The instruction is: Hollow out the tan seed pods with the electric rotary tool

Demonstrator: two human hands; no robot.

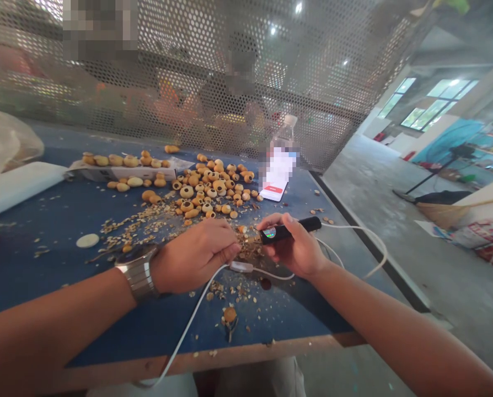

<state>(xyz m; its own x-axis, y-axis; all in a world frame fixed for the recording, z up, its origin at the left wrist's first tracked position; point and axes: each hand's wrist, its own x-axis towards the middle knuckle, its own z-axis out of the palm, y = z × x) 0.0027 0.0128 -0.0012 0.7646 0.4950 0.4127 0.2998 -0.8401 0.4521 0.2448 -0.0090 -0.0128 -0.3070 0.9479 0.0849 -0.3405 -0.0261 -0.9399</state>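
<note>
My right hand [294, 248] is wrapped around a black mini rotary tool [300, 227] with a shiny sticker. A white cord leaves its rear end, and its brass-coloured tip points left toward my other hand. My left hand [197, 253], with a metal-banded watch [141, 270] on the wrist, is closed with the fingers curled in. Whatever sits in those fingers is hidden. Just beyond both hands lies a pile of small tan gourds [219, 186], many with round dark holes cut in them. Pale seeds and scraps [126, 226] are strewn around the pile.
On the blue table [85, 314], a white cord with an inline switch [241, 267] runs below my hands. A lit phone [276, 176] leans against a clear bottle [287, 129]. Gourds line a box [122, 172]. A perforated metal screen [180, 110] stands behind, with people beyond.
</note>
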